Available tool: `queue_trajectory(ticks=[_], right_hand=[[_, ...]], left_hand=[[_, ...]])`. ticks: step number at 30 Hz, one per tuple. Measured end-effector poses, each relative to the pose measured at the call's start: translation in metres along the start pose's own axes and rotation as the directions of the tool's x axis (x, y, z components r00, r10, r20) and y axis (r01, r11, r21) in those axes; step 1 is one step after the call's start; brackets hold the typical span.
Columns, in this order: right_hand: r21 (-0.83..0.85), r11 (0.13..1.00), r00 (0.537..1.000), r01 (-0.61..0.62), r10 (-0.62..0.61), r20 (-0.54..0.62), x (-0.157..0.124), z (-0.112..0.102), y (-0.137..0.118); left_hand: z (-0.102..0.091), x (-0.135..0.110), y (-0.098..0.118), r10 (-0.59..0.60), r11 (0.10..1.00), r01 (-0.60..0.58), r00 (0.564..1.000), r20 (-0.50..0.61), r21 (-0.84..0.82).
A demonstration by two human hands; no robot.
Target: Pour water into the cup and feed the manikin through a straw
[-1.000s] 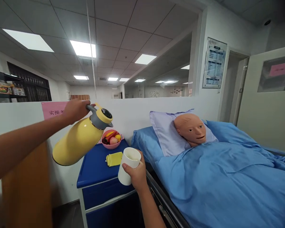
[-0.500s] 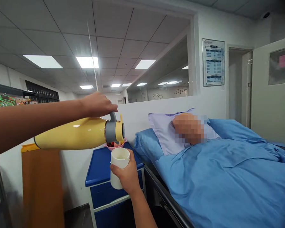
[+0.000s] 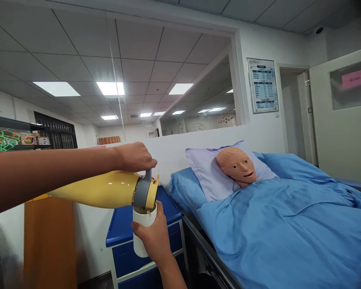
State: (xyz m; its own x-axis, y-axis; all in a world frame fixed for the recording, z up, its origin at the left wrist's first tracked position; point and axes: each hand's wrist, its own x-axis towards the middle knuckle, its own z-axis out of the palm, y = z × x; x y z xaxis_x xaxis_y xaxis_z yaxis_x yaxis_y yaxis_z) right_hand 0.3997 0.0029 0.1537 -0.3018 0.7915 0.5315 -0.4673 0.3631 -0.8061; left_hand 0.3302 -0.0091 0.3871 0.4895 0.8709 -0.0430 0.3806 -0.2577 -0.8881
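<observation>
Ward, bedside. Left hand (image 3: 135,157) clasps flask (image 3: 99,189) handle, spout tipped over cup (image 3: 140,220); right hand (image 3: 152,239) wraps cup. Pouring step, seemingly; next calls for steady levelling.

Left hand (image 3: 135,156): bare; back and knuckles showing, fingertips mostly hidden.
Left forearm (image 3: 63,172): bare from wrist to the picture's left edge; long and slim.
Right hand (image 3: 152,239): bare; back and thumb showing.
Right forearm (image 3: 171,277): bare from wrist to the bottom edge.
Clothing: out of view.
</observation>
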Motion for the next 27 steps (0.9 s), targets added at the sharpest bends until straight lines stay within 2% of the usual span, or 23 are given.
queue_trajectory(ticks=[5, 13, 27], right_hand=[[0.027, 0.999, 0.999, -0.035, 0.036, -0.037, -0.005, 0.000, 0.002], [0.089, 0.993, 0.991, -0.079, 0.088, -0.099, -0.012, 0.003, 0.005], [0.147, 0.987, 0.993, -0.069, 0.083, -0.087, -0.018, 0.008, 0.001]], left_hand=[[-0.003, 0.007, 0.012, 0.105, 0.983, -0.109, 0.994, 0.037, 0.147], [-0.007, 0.018, 0.017, 0.243, 0.959, -0.228, 0.967, -0.073, 0.169], [-0.023, 0.017, 0.024, 0.234, 0.959, -0.229, 0.972, -0.016, 0.169]])
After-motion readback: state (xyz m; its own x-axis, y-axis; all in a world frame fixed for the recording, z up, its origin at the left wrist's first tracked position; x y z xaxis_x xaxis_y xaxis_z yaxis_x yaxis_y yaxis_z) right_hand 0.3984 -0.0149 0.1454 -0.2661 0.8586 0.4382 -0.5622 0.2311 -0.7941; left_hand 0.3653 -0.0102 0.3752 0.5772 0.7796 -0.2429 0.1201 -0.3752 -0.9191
